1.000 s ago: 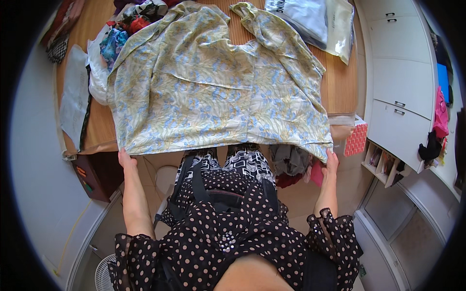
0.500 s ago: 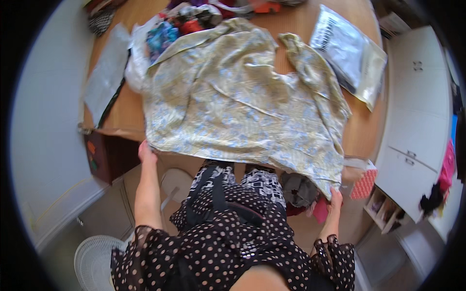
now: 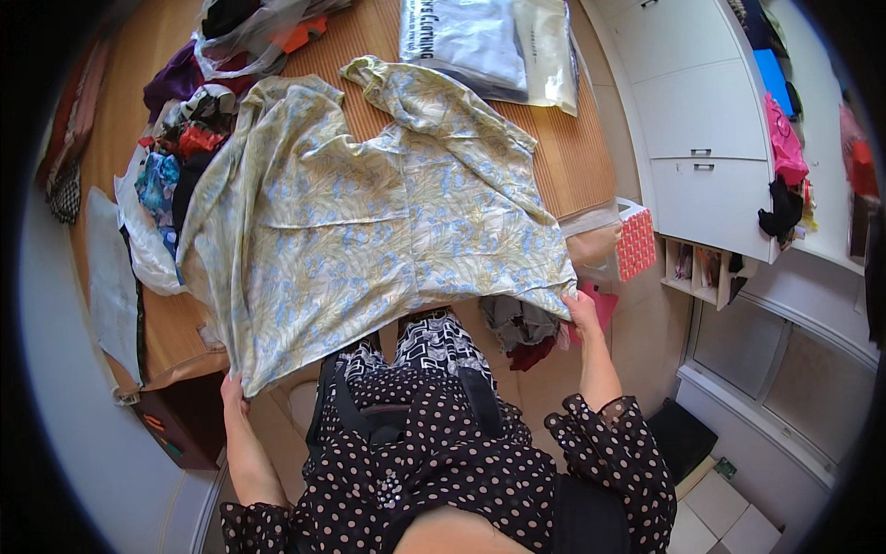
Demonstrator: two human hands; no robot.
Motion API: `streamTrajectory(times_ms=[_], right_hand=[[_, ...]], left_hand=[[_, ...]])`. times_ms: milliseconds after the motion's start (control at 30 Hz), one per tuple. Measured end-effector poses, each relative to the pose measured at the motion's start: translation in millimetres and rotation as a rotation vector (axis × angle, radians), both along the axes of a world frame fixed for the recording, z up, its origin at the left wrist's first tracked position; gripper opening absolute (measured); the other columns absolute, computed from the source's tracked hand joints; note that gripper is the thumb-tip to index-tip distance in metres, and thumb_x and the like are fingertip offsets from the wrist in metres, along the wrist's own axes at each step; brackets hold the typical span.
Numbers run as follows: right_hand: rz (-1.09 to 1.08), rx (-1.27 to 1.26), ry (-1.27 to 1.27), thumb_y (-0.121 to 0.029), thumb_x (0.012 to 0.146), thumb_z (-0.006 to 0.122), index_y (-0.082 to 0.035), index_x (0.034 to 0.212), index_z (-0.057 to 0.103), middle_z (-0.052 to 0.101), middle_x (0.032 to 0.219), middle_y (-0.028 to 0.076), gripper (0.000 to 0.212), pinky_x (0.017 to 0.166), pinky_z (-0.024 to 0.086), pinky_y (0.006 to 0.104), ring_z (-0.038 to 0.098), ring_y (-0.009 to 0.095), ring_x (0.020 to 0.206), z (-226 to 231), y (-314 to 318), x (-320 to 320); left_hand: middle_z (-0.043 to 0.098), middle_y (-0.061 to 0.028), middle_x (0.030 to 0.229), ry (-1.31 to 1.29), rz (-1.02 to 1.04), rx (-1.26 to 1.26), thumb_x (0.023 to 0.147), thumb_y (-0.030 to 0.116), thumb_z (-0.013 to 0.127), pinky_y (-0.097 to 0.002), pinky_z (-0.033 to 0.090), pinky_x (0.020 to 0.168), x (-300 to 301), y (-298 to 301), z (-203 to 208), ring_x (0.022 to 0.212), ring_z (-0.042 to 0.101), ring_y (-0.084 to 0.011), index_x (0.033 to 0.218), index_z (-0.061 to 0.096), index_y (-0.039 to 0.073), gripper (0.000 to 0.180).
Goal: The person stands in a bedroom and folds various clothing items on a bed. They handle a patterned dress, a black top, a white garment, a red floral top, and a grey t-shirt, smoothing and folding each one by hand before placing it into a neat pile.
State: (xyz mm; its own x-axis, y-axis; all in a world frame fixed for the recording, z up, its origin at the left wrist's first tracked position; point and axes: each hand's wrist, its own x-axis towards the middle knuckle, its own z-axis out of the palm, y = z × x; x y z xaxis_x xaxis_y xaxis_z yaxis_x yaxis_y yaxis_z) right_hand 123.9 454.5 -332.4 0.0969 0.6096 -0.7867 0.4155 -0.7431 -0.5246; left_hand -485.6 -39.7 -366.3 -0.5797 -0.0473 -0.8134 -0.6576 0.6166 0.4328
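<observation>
A pale yellow blouse (image 3: 369, 212) with a blue floral print is spread over the wooden table, its near hem drawn past the table's front edge. My left hand (image 3: 234, 391) is closed on the hem's left corner. At the hem's right corner, my right hand (image 3: 581, 310) is closed on the cloth too. Between the hands the hem hangs fairly taut. The neckline and one sleeve lie toward the far side, and fold lines cross the fabric. On the left the blouse lies against a heap of coloured clothes (image 3: 189, 129).
Packaged garments in plastic bags (image 3: 489, 46) lie at the table's (image 3: 572, 166) far right. A grey plastic sheet (image 3: 113, 282) lies at the left edge. Right of the table are a red patterned box (image 3: 635, 242) and a white cabinet (image 3: 706, 111). Crumpled clothes (image 3: 517, 323) lie below the table's front.
My view has turned to the right, shifting the table leftward. Both hands keep hold of the blouse's hem; the left now sits lower in view and the right higher.
</observation>
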Motion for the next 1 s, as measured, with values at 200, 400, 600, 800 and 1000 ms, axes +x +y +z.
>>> streamTrajectory(times_ms=[200,400,600,800,1000], right_hand=[[0.057,0.057,-0.222,-0.009,0.076,0.058,-0.001,0.097,0.058,0.061,0.088,0.007,0.023,0.068,0.046,0.0273,0.058,0.013,0.076,-9,18,-3],[0.308,0.44,-0.506,-0.019,0.072,0.062,0.001,0.102,0.058,0.062,0.093,0.012,0.036,0.074,0.046,0.0308,0.059,0.021,0.084,-31,70,-34],[0.499,0.564,-0.473,-0.027,0.071,0.062,0.001,0.101,0.058,0.061,0.092,0.015,0.041,0.077,0.044,0.0331,0.058,0.024,0.087,-40,155,-114],[0.712,0.843,-0.382,-0.031,0.067,0.066,-0.002,0.117,0.046,0.052,0.111,0.017,0.061,0.087,0.039,0.037,0.05,0.03,0.102,-53,213,-213],[0.9,0.621,-0.617,-0.03,0.063,0.069,-0.007,0.127,0.034,0.042,0.124,0.015,0.077,0.095,0.029,0.0429,0.039,0.031,0.114,-40,215,-281]], left_hand=[[0.058,-0.0092,0.092,0.196,0.159,-0.363,0.079,0.008,0.048,-0.0319,0.044,0.065,-5,-62,2,0.078,0.057,-0.0193,0.101,0.054,-0.002,0.025],[0.058,-0.0089,0.089,0.218,0.125,-0.389,0.078,0.007,0.046,-0.0312,0.043,0.067,6,-53,3,0.076,0.055,-0.0188,0.098,0.055,-0.001,0.023],[0.058,-0.0076,0.087,0.222,0.146,-0.215,0.078,0.007,0.044,-0.0305,0.043,0.067,17,-17,7,0.077,0.055,-0.0168,0.096,0.056,-0.002,0.024],[0.059,-0.0155,0.089,0.52,-0.615,-0.461,0.074,0.008,0.048,-0.0361,0.043,0.072,17,51,19,0.081,0.057,-0.0303,0.099,0.056,0.003,0.026],[0.049,-0.0174,0.11,0.859,-1.159,-0.272,0.073,0.007,0.054,-0.0367,0.041,0.081,8,228,81,0.099,0.049,-0.033,0.093,0.054,0.001,0.02]])
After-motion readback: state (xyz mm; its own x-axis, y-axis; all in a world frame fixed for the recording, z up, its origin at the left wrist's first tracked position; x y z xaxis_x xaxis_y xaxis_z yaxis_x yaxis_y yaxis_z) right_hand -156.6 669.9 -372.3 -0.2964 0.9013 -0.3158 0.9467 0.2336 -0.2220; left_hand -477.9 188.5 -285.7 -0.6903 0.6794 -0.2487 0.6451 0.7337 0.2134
